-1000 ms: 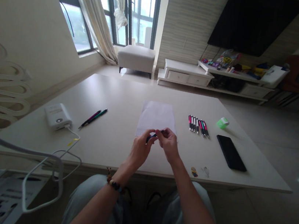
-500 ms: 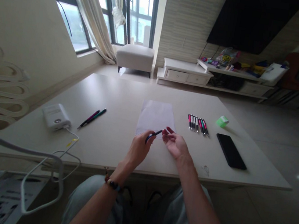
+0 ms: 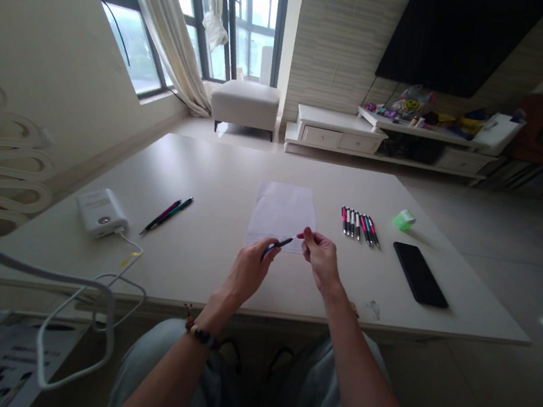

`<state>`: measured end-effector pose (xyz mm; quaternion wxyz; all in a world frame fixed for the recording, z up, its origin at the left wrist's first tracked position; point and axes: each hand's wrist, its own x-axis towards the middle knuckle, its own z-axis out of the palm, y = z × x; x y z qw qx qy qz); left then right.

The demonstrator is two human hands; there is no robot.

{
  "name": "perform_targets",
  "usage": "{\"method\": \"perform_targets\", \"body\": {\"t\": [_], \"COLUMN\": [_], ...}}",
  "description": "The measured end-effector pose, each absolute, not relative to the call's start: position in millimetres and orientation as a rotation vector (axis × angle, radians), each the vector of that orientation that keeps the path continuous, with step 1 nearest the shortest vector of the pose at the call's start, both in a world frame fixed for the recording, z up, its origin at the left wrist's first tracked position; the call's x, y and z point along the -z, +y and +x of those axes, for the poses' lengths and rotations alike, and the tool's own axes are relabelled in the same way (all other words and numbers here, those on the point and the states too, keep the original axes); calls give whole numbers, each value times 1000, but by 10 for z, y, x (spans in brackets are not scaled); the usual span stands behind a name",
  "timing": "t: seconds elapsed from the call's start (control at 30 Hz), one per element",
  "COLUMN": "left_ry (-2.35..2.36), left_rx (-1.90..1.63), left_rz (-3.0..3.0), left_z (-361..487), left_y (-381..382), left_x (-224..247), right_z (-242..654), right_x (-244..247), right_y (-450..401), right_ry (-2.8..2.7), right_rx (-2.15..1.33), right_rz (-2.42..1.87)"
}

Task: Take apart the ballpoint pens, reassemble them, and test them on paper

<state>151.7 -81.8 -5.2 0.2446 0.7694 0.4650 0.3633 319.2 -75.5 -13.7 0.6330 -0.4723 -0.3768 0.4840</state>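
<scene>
My left hand (image 3: 251, 269) is closed around a dark blue pen (image 3: 272, 248), whose tip points up and right. My right hand (image 3: 318, 256) pinches a small red piece (image 3: 300, 236) right at the pen's tip. Both hands are above the near edge of a white sheet of paper (image 3: 285, 209). Several pens (image 3: 360, 227) with pink, white and green barrels lie side by side to the right of the paper. Two more pens (image 3: 167, 216), one purple and one green, lie together on the left.
On the white table (image 3: 210, 282) are a white power bank (image 3: 102, 212) with a cable at the left, a green box (image 3: 404, 220) and a black phone (image 3: 420, 275) at the right. A small clear item (image 3: 374, 309) lies near the front edge.
The fingers of my right hand have closed from a looser, spread pose into a pinch, and the red piece now shows between them. My left hand has shifted slightly left with the pen.
</scene>
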Motion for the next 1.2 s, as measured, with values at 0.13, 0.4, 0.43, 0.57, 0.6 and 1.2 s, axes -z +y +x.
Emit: {"method": "perform_targets", "body": {"t": [0.13, 0.4, 0.43, 0.57, 0.6, 1.2], "left_ry": [1283, 1289, 1285, 1288, 1289, 1269], "left_rx": [-983, -957, -953, -951, -951, -982], "left_rz": [2124, 2197, 2203, 2221, 2228, 2158], "left_z": [1499, 1458, 1456, 1453, 1453, 1493], "left_y": [-808, -802, -803, -804, -804, -824], "left_x": [43, 48, 47, 46, 47, 43], "right_z": [3211, 3235, 3235, 3228, 3225, 3112], "right_x": [99, 90, 99, 109, 104, 57], "right_y": [-773, -764, -760, -757, -760, -813], "right_ry": [-1008, -1105, -1118, -1146, -1150, -1115], "right_rx": [-1183, -1078, -1059, -1011, -1003, -1100], "right_rz": [-1041, -1031, -1039, -1073, -1082, -1136]}}
